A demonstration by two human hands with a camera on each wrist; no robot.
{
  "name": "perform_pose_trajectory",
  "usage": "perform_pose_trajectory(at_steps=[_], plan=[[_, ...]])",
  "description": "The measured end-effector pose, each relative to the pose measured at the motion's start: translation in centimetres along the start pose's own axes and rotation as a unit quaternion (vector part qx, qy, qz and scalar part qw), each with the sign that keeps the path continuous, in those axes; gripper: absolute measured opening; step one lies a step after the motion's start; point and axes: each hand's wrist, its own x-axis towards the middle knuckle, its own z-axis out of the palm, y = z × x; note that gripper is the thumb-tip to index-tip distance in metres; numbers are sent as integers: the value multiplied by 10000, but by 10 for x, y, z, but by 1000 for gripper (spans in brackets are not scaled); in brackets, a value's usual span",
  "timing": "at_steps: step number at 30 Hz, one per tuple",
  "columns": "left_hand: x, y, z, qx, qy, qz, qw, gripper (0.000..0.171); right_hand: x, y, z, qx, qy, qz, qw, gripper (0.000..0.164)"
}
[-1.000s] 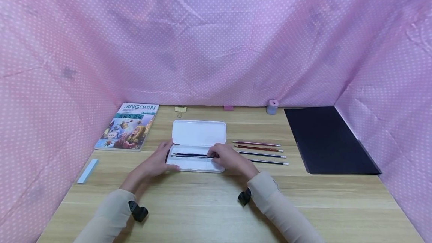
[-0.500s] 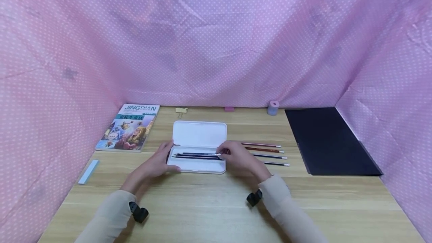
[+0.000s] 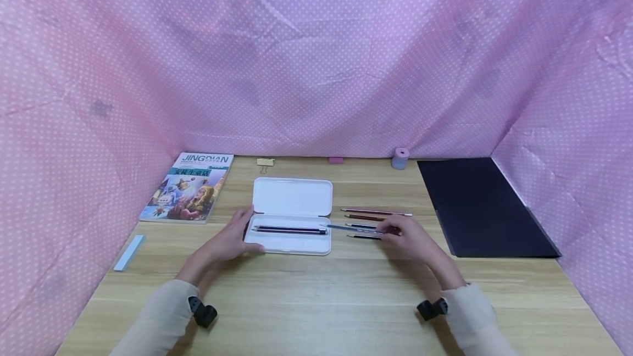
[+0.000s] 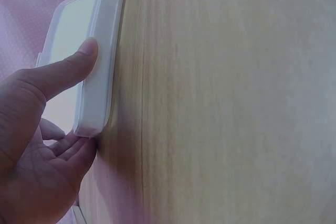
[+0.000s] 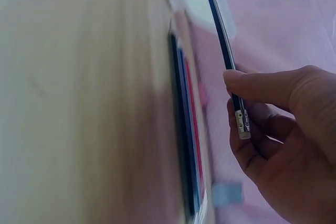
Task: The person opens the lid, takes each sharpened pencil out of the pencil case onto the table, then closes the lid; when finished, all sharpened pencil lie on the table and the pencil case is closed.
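The fingers of the right hand (image 3: 409,235) pinch a dark blue pencil (image 5: 218,24) close to its rubber end, with the thumb on one side. Its tip points to the white case (image 3: 292,244) and shows over the case's right edge; I can't tell if they touch. The fingers of the left hand (image 3: 228,240) hold the left end of the case, with the thumb on its front side.

The white case lies open on the desk (image 3: 306,301), with its lid (image 3: 293,195) tipped back behind it. Inside the case, two dark pencils (image 3: 289,229) lie side by side.

Just right of the case are a red pencil (image 3: 371,211), a brown pencil (image 3: 363,217) and two more dark ones (image 3: 366,237), partly under the right hand. Farther right of the case is a big black sheet (image 3: 487,207).

Behind the case are a yellow clip (image 3: 265,162), a pink block (image 3: 336,160) and, more to the right, a little round pink and blue thing (image 3: 400,159). Left of the case are a picture book (image 3: 190,187) and a light blue bar (image 3: 129,252). A pink dotted cloth (image 3: 316,70) hangs behind everything.
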Motion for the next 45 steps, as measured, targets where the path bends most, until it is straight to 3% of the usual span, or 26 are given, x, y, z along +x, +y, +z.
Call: perform_pose_trajectory(at_steps=[4, 11, 32, 37, 45], plan=[[0, 0, 0, 36, 15, 32, 10000, 115, -23, 19, -10, -120, -37, 336, 9994, 18], [0, -1, -1, 54, 55, 87, 9999, 115, -47, 38, -15, -253, 129, 289, 9992, 17], [-1, 0, -1, 44, 11, -26, 10000, 114, -53, 43, -6, -633, 519, 461, 9956, 22], [-1, -2, 0, 67, 41, -2, 10000, 116, -41, 26, -7, -588, 645, 158, 9961, 19], [0, -2, 0, 32, 27, 6, 10000, 116, 14, -25, 14, 52, 268, -478, 9985, 27]])
